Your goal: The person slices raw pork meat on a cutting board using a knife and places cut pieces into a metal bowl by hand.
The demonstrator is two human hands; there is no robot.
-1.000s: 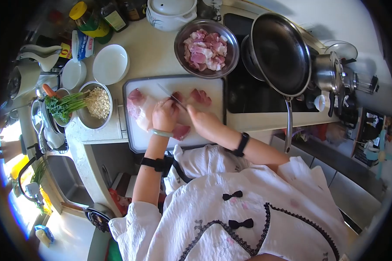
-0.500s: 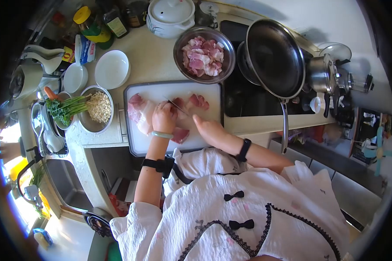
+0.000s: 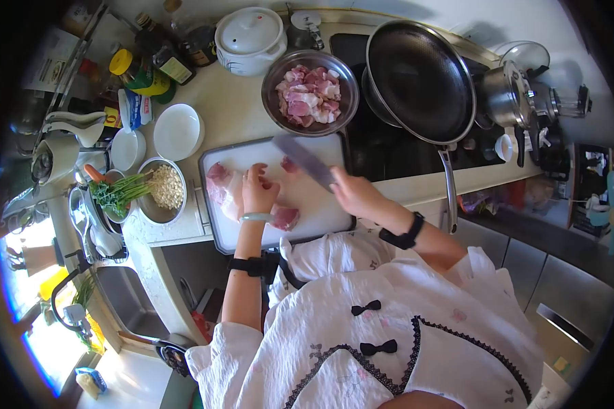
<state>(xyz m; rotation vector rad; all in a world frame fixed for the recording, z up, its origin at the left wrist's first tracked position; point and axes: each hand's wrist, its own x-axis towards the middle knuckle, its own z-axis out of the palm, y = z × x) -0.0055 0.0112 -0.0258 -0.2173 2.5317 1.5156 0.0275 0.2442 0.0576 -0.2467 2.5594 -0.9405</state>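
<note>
My right hand [image 3: 355,194] is wrapped round the handle of a broad knife [image 3: 303,161], whose blade is turned flat and slants over the right part of the cutting board [image 3: 245,240]. My left hand [image 3: 257,191] is bent over raw meat on the board, its fingers pressed on the meat. A large pale and pink piece of meat [image 3: 220,183] lies at the left. One red piece [image 3: 285,218] sits near my left wrist, and a small piece [image 3: 289,165] shows beside the blade. The blade hides part of the board.
Behind the board stands a steel bowl [image 3: 310,95] of cut meat. A frying pan [image 3: 421,82] rests on the stove, its handle pointing toward me. At the left are a bowl of pale kernels [image 3: 166,188], greens [image 3: 120,193] and a white bowl [image 3: 179,132]. A lidded pot [image 3: 251,41] is farther back.
The knife has moved up and right, away from my left hand, and its blade has turned flat. The view has shifted slightly. My left hand remains at the meat.
</note>
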